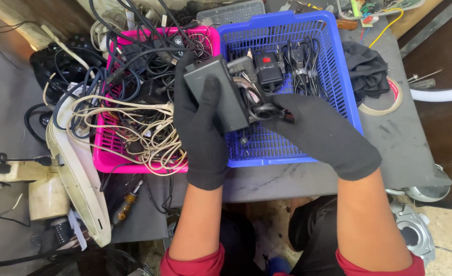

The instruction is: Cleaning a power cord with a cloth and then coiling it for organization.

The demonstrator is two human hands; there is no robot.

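Both my hands wear black gloves. My left hand grips a black rectangular power adapter, thumb lying across its top face. My right hand holds the adapter's coiled black cable at the adapter's right end, fingers closed on the loop. Both hands hover over the seam between a pink basket and a blue basket.
The pink basket is packed with tangled black and cream cables. The blue basket holds a black charger with a red label and more leads. A black cloth and a tape roll lie to the right; white plastic parts sit at the left.
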